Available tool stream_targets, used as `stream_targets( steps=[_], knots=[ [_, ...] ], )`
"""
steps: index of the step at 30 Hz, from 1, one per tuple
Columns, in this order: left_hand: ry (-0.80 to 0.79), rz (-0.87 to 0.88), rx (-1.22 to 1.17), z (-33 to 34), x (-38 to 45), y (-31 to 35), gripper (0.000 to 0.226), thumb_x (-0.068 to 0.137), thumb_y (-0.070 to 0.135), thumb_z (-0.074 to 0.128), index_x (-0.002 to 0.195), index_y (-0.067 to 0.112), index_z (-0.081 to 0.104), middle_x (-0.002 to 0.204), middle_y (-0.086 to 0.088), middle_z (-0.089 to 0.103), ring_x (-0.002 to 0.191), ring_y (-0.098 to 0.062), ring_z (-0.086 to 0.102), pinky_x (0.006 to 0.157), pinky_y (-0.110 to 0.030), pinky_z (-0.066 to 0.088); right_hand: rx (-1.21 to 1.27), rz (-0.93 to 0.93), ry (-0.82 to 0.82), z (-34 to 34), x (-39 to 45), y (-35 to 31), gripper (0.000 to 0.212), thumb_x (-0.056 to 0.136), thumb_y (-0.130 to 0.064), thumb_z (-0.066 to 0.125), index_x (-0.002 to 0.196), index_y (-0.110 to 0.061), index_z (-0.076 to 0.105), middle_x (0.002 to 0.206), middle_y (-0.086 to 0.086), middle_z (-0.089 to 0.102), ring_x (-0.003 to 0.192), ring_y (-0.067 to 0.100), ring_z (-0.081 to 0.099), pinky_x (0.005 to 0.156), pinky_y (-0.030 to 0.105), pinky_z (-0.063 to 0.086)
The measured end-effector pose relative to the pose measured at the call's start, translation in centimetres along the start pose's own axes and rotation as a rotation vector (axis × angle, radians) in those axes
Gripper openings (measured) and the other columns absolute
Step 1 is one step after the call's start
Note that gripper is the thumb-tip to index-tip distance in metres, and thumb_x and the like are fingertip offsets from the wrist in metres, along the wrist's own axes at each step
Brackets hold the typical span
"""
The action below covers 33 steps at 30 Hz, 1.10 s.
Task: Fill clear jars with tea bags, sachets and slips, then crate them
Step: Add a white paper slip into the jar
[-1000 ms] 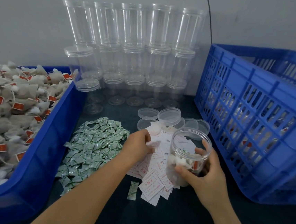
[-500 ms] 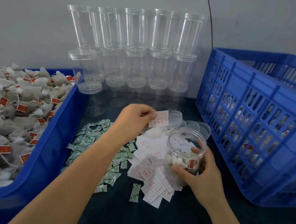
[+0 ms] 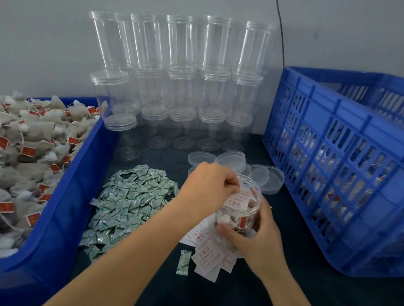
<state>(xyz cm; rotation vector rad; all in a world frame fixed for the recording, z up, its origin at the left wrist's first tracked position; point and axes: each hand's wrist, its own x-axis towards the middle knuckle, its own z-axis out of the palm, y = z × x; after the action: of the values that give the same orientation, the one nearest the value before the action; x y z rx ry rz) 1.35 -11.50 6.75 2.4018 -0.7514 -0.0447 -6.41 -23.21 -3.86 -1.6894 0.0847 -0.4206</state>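
Far left: a blue bin (image 3: 67, 204) heaped with tea bags (image 3: 10, 159), grey-white pouches on strings with small red tags. Just beside its right wall, on the dark desk (image 3: 231, 301), a loose mound of green-and-white sachets (image 3: 129, 202), with one stray sachet (image 3: 183, 262) lying apart toward the near edge. Behind the mound, against the grey wall, stacked rows of empty clear jars (image 3: 178, 84), some capped, the top row open-mouthed. In front of the stack, a cluster of loose clear lids (image 3: 232, 160) lying flat on the desk.

At centre, left hand (image 3: 207, 190) reaching across above the sachets, fingers curled and pinching a white slip (image 3: 238, 202) printed in red, held at the mouth of the open jar (image 3: 242, 213). Slip partly inside the rim, tilted. Jar resting on the desk over a scattered pile of slips (image 3: 211, 255), already holding tea bags in its lower part, a red tag showing through the wall. Right hand (image 3: 256, 242) wrapped around the jar's near and right side, thumb across the front, fingers curled round the far wall, gripping it upright.

Far right: a large blue slatted crate (image 3: 342, 166) standing on the desk, well apart from the bin, close to the lids. Through its slots, pale contents with touches of red, too obscured to identify. A thin black cable (image 3: 281, 24) running down the wall behind the crate's left corner.
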Motion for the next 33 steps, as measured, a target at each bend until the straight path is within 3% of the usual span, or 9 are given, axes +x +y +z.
stream_targets(
  steps=[4,8,14,18,21,23,26,29,33],
  knots=[
    [0.005,0.051,0.185,0.0,0.4,0.1,0.020,0.095,0.029,0.056,0.106,0.025,0.072,0.104,0.003,0.070,0.111,-0.017,0.052,0.093,-0.037,0.046,-0.015,-0.007,0.017,0.3,0.0,0.0,0.096,0.045,-0.065,0.090,0.122,-0.077,0.035,0.125,-0.034,0.057,0.116,-0.005,0.060,0.092,0.019,0.055],
    [0.007,0.152,0.417,0.1,0.5,0.1,0.026,0.098,0.031,0.049,0.107,0.020,0.070,0.101,-0.002,0.069,0.111,-0.023,0.047,0.086,-0.035,0.046,-0.027,-0.003,0.015,0.5,0.1,0.2,0.099,0.042,-0.075,0.086,0.124,-0.077,0.030,0.128,-0.036,0.055,0.120,-0.004,0.058,0.101,0.035,0.052],
    [0.032,0.260,0.639,0.1,0.3,0.1,0.034,0.099,0.040,0.041,0.106,0.019,0.066,0.109,-0.003,0.056,0.107,-0.025,0.047,0.080,-0.033,0.036,-0.073,0.010,0.000,0.4,0.2,-0.1,0.097,0.042,-0.079,0.083,0.119,-0.083,0.025,0.121,-0.052,0.045,0.117,-0.018,0.051,0.085,0.011,0.051],
    [0.251,0.288,0.339,-0.4,-0.1,-0.3,0.041,0.091,0.052,0.051,0.116,0.024,0.067,0.105,0.002,0.049,0.100,-0.019,0.050,0.083,-0.031,0.044,-0.069,0.007,0.000,0.2,0.2,0.2,0.105,0.043,-0.075,0.086,0.132,-0.070,0.030,0.128,-0.039,0.051,0.120,-0.010,0.054,0.098,0.024,0.051],
    [0.403,0.227,-0.128,-0.2,-1.3,-2.2,0.071,0.068,0.073,0.054,0.128,0.034,0.053,0.104,0.020,0.043,0.098,0.000,0.045,0.083,-0.011,0.039,-0.077,0.037,-0.003,0.1,0.1,-0.2,0.093,0.040,-0.075,0.086,0.114,-0.082,0.030,0.119,-0.049,0.049,0.113,-0.018,0.053,0.087,0.014,0.050],
    [0.291,0.151,-0.302,1.0,-2.5,-4.0,0.097,0.055,0.077,0.061,0.138,0.038,0.032,0.116,0.026,0.038,0.109,0.010,0.039,0.093,-0.007,0.034,-0.105,0.047,0.005,-0.1,0.2,-0.6,0.090,0.037,-0.075,0.085,0.110,-0.081,0.032,0.113,-0.054,0.047,0.108,-0.024,0.051,0.078,0.006,0.049],
    [0.014,0.074,-0.351,3.8,-3.6,-6.4,0.129,0.041,0.074,0.078,0.147,0.035,0.015,0.139,0.022,0.031,0.129,0.005,0.030,0.112,-0.028,0.029,-0.177,0.044,0.002,-0.6,0.6,-1.0,0.092,0.039,-0.069,0.088,0.114,-0.067,0.034,0.116,-0.046,0.048,0.111,-0.023,0.048,0.083,0.007,0.046],
    [-0.072,0.125,-0.489,5.6,-3.5,-6.7,0.118,0.041,0.051,0.092,0.139,0.050,0.025,0.137,0.025,0.041,0.130,-0.005,0.041,0.106,-0.040,0.041,-0.227,0.038,-0.015,-1.0,0.7,-1.0,0.092,0.057,-0.040,0.095,0.124,-0.054,0.033,0.121,-0.034,0.044,0.116,-0.013,0.049,0.087,0.009,0.041],
    [-0.057,0.205,-0.729,6.8,-3.1,-6.2,0.097,0.055,0.023,0.091,0.122,0.065,0.035,0.126,0.028,0.053,0.116,-0.002,0.057,0.088,-0.024,0.051,-0.272,0.037,0.001,-1.0,0.6,-0.7,0.098,0.061,-0.035,0.094,0.132,-0.047,0.028,0.121,-0.033,0.042,0.116,-0.012,0.045,0.086,0.007,0.038]
  ],
)
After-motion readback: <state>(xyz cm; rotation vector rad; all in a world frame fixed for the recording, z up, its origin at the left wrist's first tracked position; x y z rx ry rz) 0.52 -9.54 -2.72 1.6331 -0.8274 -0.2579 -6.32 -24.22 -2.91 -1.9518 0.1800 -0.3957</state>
